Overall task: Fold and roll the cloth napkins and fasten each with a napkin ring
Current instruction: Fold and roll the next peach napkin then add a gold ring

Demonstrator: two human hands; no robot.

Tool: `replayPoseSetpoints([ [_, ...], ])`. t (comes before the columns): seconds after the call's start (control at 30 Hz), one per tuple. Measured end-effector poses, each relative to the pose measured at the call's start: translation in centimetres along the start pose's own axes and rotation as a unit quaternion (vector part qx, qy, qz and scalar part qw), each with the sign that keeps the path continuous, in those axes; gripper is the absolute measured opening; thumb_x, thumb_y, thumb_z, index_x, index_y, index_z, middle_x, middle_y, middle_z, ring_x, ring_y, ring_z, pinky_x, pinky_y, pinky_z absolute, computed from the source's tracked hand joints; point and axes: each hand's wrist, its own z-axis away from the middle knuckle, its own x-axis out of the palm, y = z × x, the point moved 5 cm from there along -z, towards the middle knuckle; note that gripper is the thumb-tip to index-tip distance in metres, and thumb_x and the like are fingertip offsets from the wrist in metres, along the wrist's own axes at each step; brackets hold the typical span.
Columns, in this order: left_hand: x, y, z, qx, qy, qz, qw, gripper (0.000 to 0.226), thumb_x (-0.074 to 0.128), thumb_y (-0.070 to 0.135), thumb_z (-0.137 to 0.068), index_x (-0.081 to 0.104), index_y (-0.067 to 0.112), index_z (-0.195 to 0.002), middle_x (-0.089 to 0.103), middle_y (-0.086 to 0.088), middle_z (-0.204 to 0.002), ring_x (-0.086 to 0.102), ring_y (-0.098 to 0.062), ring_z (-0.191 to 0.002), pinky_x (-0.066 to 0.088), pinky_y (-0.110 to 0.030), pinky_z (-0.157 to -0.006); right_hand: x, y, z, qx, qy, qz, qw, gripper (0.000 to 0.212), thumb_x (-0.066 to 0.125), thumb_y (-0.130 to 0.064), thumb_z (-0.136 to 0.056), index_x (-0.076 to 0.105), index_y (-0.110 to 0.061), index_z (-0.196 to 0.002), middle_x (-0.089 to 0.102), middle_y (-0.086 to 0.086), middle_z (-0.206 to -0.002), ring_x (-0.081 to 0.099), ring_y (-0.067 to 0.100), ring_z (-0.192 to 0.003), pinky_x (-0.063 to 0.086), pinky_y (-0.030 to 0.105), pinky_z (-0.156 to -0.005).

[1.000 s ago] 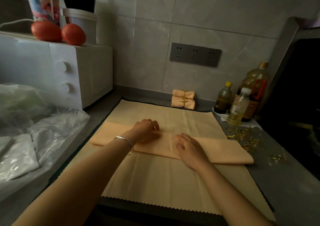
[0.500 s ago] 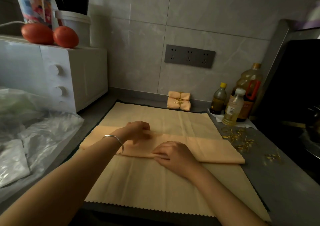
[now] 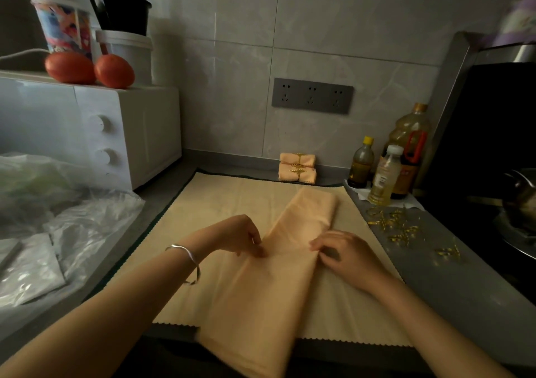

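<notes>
A folded peach napkin strip lies lengthwise on a larger cream cloth, running from the far right toward me and over the counter's front edge. My left hand pinches the strip's left edge with its fingertips. My right hand pinches the right edge opposite. Two rolled napkins with gold rings are stacked by the back wall. Several loose gold napkin rings lie on the grey counter to the right.
A white microwave with two tomatoes and tubs on top stands at the left. Clear plastic bags lie in front of it. Oil bottles stand at the back right, with a dark hob and pan beyond.
The napkin strip lay crosswise before; now it is turned lengthwise, pointing away from me and hanging over the front edge. Both hands went from lying on it to pinching its side edges.
</notes>
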Motion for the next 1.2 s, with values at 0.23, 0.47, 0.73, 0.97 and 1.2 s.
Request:
replayPoseSetpoints([
  [0.23, 2.2, 2.9, -0.5, 0.010, 0.004, 0.039, 0.999, 0.034, 0.070, 0.037, -0.081, 0.067, 0.014, -0.106, 0.063, -0.001, -0.094, 0.056, -0.012, -0.067, 0.046, -0.015, -0.059, -1.3, 2.1, 2.6, 0.049, -0.056, -0.008, 0.997, 0.031, 0.066, -0.015, -0.085, 0.067, -0.032, -0.111, 0.060, -0.017, -0.123, 0.048, -0.003, -0.117, 0.036, 0.021, -0.105],
  [0.47, 1.8, 2.9, 0.6, -0.020, 0.068, -0.044, 0.997, 0.040, 0.067, 0.039, -0.083, 0.056, 0.018, -0.115, 0.058, -0.001, -0.109, 0.055, -0.016, -0.094, 0.047, -0.024, -0.081, -0.8, -1.2, 5.8, -0.030, -0.095, -0.015, 0.995, 0.043, 0.067, -0.015, -0.084, 0.060, -0.033, -0.123, 0.048, -0.028, -0.125, 0.041, -0.011, -0.120, 0.026, 0.008, -0.105],
  [0.73, 5.2, 8.5, -1.1, 0.175, -0.018, -0.048, 0.983, 0.046, 0.021, 0.035, -0.103, 0.014, 0.036, -0.148, 0.005, 0.008, -0.158, -0.002, -0.017, -0.145, -0.002, -0.038, -0.116, -0.5, -3.0, 7.4, -0.052, -0.116, -0.063, 0.990, 0.040, 0.063, -0.030, -0.085, 0.058, -0.038, -0.124, 0.053, -0.022, -0.130, 0.041, -0.010, -0.125, 0.024, 0.008, -0.107],
  [0.97, 6.5, 7.8, -2.2, 0.158, -0.089, -0.071, 0.981, 0.046, 0.008, 0.029, -0.104, 0.019, 0.029, -0.149, 0.008, 0.009, -0.158, 0.001, -0.013, -0.145, -0.004, -0.025, -0.112, -0.6, -4.6, 7.2, -0.083, -0.099, -0.158, 0.979, 0.033, 0.057, -0.030, -0.084, 0.068, -0.026, -0.114, 0.065, -0.013, -0.120, 0.053, -0.006, -0.117, 0.033, 0.015, -0.106],
  [1.2, 2.2, 5.7, -1.1, 0.032, -0.078, 0.278, 0.957, 0.046, 0.024, 0.034, -0.103, 0.051, 0.007, -0.128, 0.048, -0.004, -0.136, 0.050, -0.015, -0.112, 0.040, -0.026, -0.098, -3.8, -3.1, 1.6, 0.070, 0.035, -0.361, 0.929, 0.027, 0.055, -0.004, -0.091, 0.067, -0.028, -0.093, 0.070, -0.024, -0.088, 0.064, -0.005, -0.089, 0.048, 0.013, -0.077],
])
